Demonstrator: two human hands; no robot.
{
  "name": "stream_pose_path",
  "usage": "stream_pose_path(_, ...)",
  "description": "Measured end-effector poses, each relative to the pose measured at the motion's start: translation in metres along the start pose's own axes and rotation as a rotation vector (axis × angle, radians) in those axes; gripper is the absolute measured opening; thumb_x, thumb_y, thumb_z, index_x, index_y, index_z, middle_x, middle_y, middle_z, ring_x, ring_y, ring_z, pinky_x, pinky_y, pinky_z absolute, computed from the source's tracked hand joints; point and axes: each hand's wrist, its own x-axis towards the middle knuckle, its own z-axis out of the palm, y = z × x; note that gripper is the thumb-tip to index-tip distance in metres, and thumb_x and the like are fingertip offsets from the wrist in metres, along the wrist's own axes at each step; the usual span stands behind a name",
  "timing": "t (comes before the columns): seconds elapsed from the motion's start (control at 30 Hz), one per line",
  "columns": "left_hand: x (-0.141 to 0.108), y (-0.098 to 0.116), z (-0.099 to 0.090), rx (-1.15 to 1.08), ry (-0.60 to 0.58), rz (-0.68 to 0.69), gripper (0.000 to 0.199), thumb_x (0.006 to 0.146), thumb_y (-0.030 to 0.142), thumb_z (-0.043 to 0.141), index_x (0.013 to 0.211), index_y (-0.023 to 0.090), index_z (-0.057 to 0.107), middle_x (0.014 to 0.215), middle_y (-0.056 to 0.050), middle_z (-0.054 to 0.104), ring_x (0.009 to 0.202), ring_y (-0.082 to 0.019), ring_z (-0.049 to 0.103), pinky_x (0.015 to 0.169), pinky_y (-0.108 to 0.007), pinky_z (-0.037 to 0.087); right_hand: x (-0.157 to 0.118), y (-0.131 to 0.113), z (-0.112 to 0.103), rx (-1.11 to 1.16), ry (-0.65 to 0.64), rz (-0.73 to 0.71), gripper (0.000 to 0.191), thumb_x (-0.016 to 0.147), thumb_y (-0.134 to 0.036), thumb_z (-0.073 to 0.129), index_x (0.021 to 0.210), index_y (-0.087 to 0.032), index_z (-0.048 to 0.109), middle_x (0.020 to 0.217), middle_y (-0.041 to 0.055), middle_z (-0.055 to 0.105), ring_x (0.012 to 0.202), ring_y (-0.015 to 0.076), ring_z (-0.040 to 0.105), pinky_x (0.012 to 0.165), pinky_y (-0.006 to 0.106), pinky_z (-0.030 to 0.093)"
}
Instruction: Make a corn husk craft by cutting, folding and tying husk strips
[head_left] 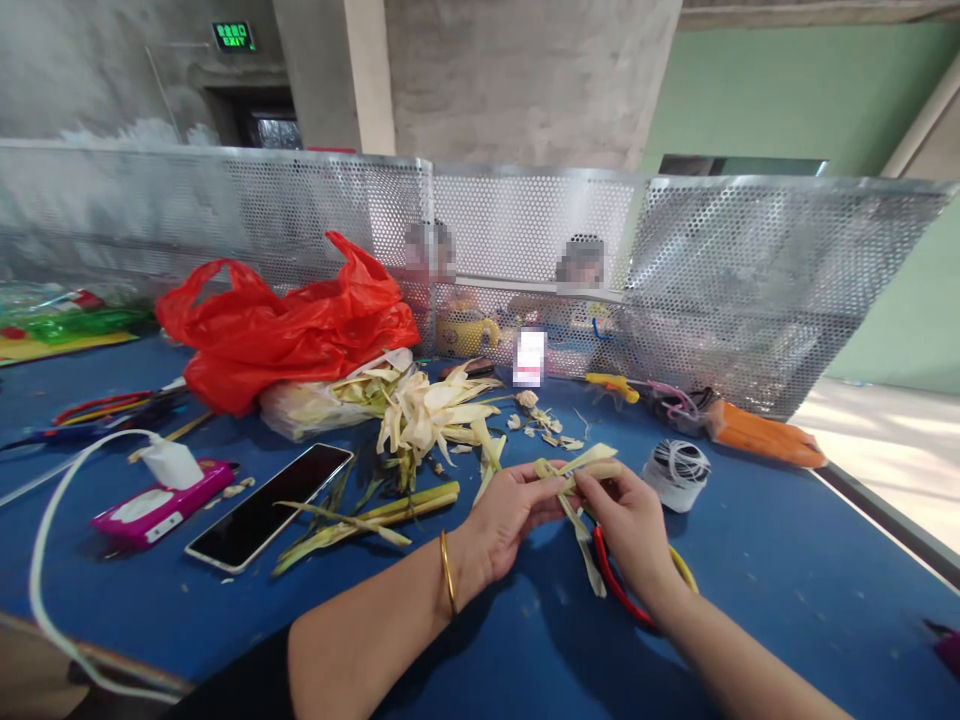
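1. The pale green strips of dried husk (pixel 588 553) are held between both hands above the blue tabletop (pixel 757 590), toward its near side and right of its middle; one length hangs down between the hands.
2. By the left hand (pixel 510 515), the strips are pinched between thumb and curled forefinger, the other fingers being bent in beneath. A thin gold bangle (pixel 448 572) is worn on that wrist.
3. By the right hand (pixel 626 510), the strips are grasped with thumb and fingertips, the fingers being partly closed. Beneath this hand and its wrist, a tool with curved red and yellow handles (pixel 616 588) is partly hidden.
4. Just beyond the right hand, a spool of black and white cord (pixel 677 477) is set upright; farther off, an orange packet (pixel 765 434) is laid near the tabletop's right edge.
5. Left of the left hand, long yellow-green stalks (pixel 397 508) are scattered, with a heap of cream husks (pixel 427 410) beyond them.
6. Farther left, a black-screened smartphone (pixel 270 508) is laid flat, and a white plug (pixel 174 464) is seated in a magenta power strip (pixel 161 508) toward the left edge.
7. At the far edge, a perforated metal screen (pixel 525 215) is stood, with a crumpled red plastic bag (pixel 289 335) before it.
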Motion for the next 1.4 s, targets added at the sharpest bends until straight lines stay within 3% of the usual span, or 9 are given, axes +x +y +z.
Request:
stream_pose_path(0.23,0.005,0.004,-0.003,0.034,0.196,0.072,0.028,0.059,0.017,0.077,0.084,0.014,0.067,0.068,0.000,0.066,0.055,-0.011,0.060,0.057,-0.024,0.049,-0.005,0.006,0.005,0.048,-0.255,0.190,0.031,0.081,-0.049,0.058,0.082,-0.018,0.056,0.070,0.0009,0.065,0.052,0.0143,0.060,0.050,0.026,0.047)
stream_pose_path(0.37,0.006,0.010,-0.006,0.176,0.317,0.132,0.033,0.063,0.016,0.072,0.094,0.016,0.062,0.058,0.003,0.062,0.047,-0.010,0.056,0.045,-0.018,0.038,-0.009,-0.015,-0.002,-0.156,-0.394,-0.045,0.021,0.089,-0.037,0.051,0.098,-0.020,0.059,0.075,0.0000,0.066,0.064,0.0151,0.063,0.063,0.028,0.050)
stream_pose_path(0.53,0.007,0.008,-0.008,0.333,0.309,0.219,0.020,0.064,0.017,0.070,0.080,0.017,0.057,0.050,0.006,0.056,0.041,-0.008,0.048,0.040,-0.017,0.030,-0.008,-0.030,-0.010,-0.214,-0.551,-0.212,0.025,0.092,-0.024,0.043,0.102,-0.022,0.066,0.093,0.0028,0.070,0.086,0.0168,0.064,0.079,0.029,0.050)
stream_pose_path(0.63,0.006,0.004,-0.008,0.361,0.254,0.184,0.019,0.064,0.020,0.071,0.078,0.017,0.059,0.049,0.006,0.057,0.042,-0.008,0.051,0.040,-0.017,0.028,-0.006,-0.029,-0.013,-0.311,-0.472,-0.348,0.022,0.090,-0.021,0.049,0.103,-0.023,0.066,0.093,0.0027,0.070,0.085,0.0168,0.064,0.077,0.028,0.048)
stream_pose_path(0.77,0.004,0.001,-0.005,0.359,0.179,0.125,0.016,0.064,0.021,0.072,0.075,0.015,0.063,0.057,0.001,0.064,0.048,-0.010,0.059,0.041,-0.017,0.030,0.000,-0.026,-0.017,-0.548,-0.197,-0.498,0.017,0.090,-0.026,0.052,0.086,-0.022,0.069,0.086,0.0042,0.067,0.082,0.0189,0.060,0.075,0.030,0.043)
stream_pose_path(0.97,0.001,0.000,-0.002,0.376,0.026,0.098,0.020,0.069,0.032,0.071,0.079,0.015,0.070,0.069,-0.003,0.069,0.050,-0.010,0.059,0.046,-0.019,0.038,0.010,-0.012,-0.017,-0.473,-0.135,-0.197,0.026,0.088,-0.035,0.051,0.069,-0.019,0.058,0.065,-0.0005,0.058,0.062,0.0143,0.051,0.058,0.025,0.038)
stream_pose_path(1.17,-0.002,-0.002,0.002,0.367,0.077,0.083,0.028,0.056,0.031,0.082,0.072,0.014,0.068,0.063,-0.002,0.066,0.049,-0.011,0.057,0.049,-0.021,0.041,0.009,-0.006,-0.012,-0.401,-0.158,-0.100,0.031,0.086,-0.037,0.052,0.061,-0.019,0.052,0.055,-0.0036,0.049,0.054,0.0114,0.042,0.051,0.023,0.032)
stream_pose_path(1.3,0.001,-0.001,-0.001,0.294,0.183,0.089,0.024,0.058,0.028,0.080,0.071,0.013,0.067,0.064,-0.004,0.068,0.048,-0.010,0.057,0.049,-0.021,0.042,0.008,-0.014,-0.017,-0.508,-0.195,-0.234,0.026,0.090,-0.037,0.049,0.078,-0.019,0.064,0.071,0.0004,0.063,0.064,0.0144,0.054,0.058,0.025,0.038)
stream_pose_path(1.4,0.005,0.002,-0.006,0.185,0.234,0.066,0.021,0.060,0.025,0.079,0.071,0.013,0.066,0.063,-0.003,0.067,0.048,-0.010,0.057,0.049,-0.021,0.044,0.009,-0.021,-0.022,-0.736,-0.246,-0.530,0.020,0.091,-0.036,0.052,0.092,-0.021,0.065,0.087,0.0033,0.066,0.078,0.0172,0.060,0.070,0.028,0.039)
